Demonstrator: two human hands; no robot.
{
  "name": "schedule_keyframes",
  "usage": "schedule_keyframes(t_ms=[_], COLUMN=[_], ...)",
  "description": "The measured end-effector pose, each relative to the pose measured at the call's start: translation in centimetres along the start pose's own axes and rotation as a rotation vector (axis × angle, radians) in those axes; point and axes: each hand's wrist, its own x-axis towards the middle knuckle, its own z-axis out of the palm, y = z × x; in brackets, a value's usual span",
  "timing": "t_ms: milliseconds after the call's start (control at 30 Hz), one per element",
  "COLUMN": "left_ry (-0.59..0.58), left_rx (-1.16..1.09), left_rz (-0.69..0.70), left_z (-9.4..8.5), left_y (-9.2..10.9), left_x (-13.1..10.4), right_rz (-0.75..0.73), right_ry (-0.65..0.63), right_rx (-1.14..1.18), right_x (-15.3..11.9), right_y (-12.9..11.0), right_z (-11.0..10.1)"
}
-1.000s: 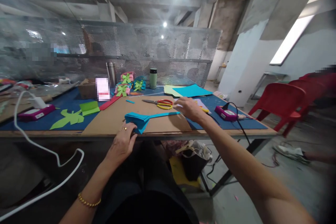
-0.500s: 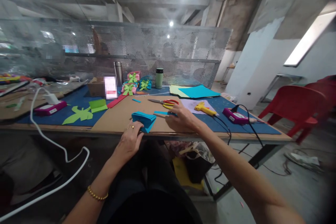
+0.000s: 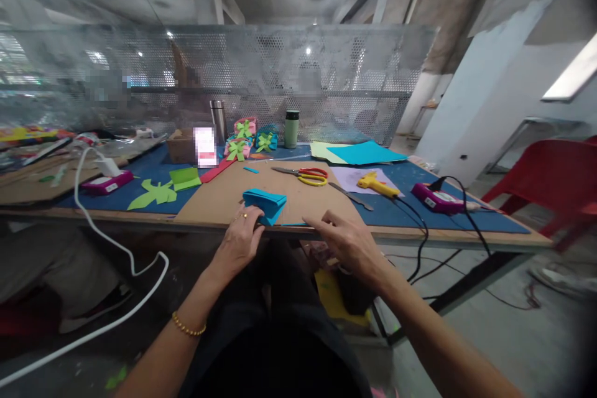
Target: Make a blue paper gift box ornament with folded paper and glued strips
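My left hand (image 3: 242,236) is closed round the lower left side of a folded blue paper piece (image 3: 267,204), which stands on the brown cardboard sheet near the table's front edge. To its right a thin blue paper strip (image 3: 295,224) lies along that edge. My right hand (image 3: 345,242) touches the strip's right end with a stretched forefinger; its other fingers are loosely bent and hold nothing visible. Beyond the hands lie scissors (image 3: 305,175) with red and yellow handles and a flat grey metal blade (image 3: 351,195). A short blue scrap (image 3: 250,170) rests farther back.
A yellow glue gun (image 3: 379,185) lies on purple paper at right, its black cord hanging over the edge. Green paper cutouts (image 3: 153,193), a phone (image 3: 205,147), decorated paper pieces (image 3: 237,148), a steel flask (image 3: 217,119), a green bottle (image 3: 291,130) and coloured sheets (image 3: 368,152) are around.
My right hand has let go of the metal blade, which now lies near the glue gun. It has come down to the front edge with the blue strip. My left hand keeps the folded paper.
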Motion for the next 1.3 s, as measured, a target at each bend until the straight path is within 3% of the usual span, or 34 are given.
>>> schedule_keyframes(t_ms=[267, 433, 700, 800, 1300], left_ry=[0.006, -0.006, -0.01, -0.017, -0.021], left_rx=[0.002, 0.003, 0.007, 0.003, 0.02], left_rz=[0.002, -0.003, 0.006, -0.003, 0.014], left_z=[-0.1, -0.1, -0.1, -0.1, -0.1], left_y=[0.0, 0.0, -0.1, -0.1, 0.0], left_x=[0.0, 0.1, 0.0, 0.1, 0.1], right_rz=[0.045, -0.031, 0.142, 0.131, 0.005], right_ry=[0.228, 0.169, 0.084, 0.053, 0.156], right_rx=[-0.019, -0.102, -0.222, -0.232, -0.223], right_x=[2.4, 2.5, 3.1, 3.0, 3.5], right_y=[-2.4, -2.9, -4.3, -4.5, -5.0], right_z=[1.8, 2.5, 3.2, 3.6, 5.2])
